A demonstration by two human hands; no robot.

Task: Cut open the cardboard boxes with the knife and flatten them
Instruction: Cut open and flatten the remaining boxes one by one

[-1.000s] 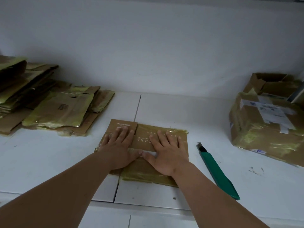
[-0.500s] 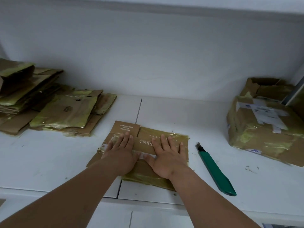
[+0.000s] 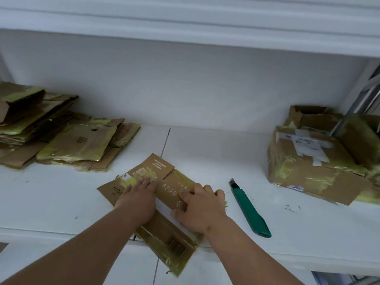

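Both hands were on the flattened box (image 3: 164, 188). Left hand (image 3: 137, 199) lay flat on its left half, fingers straight and pressing near the taped flap. Right hand (image 3: 200, 210) sat on the right edge, fingers curled over it and thumb on the top face, gripping the cardboard. The box lay skewed on the white shelf (image 3: 61, 202), one flap pointing toward the back wall and the near end with a barcode hanging over the front edge. Green knife (image 3: 249, 208) lay on the shelf just right of the right hand, not touched, blade end away from the person. Stack of flattened boxes (image 3: 67, 140) at far left. Taped uncut boxes (image 3: 312, 161) at far right, well apart from the hands.
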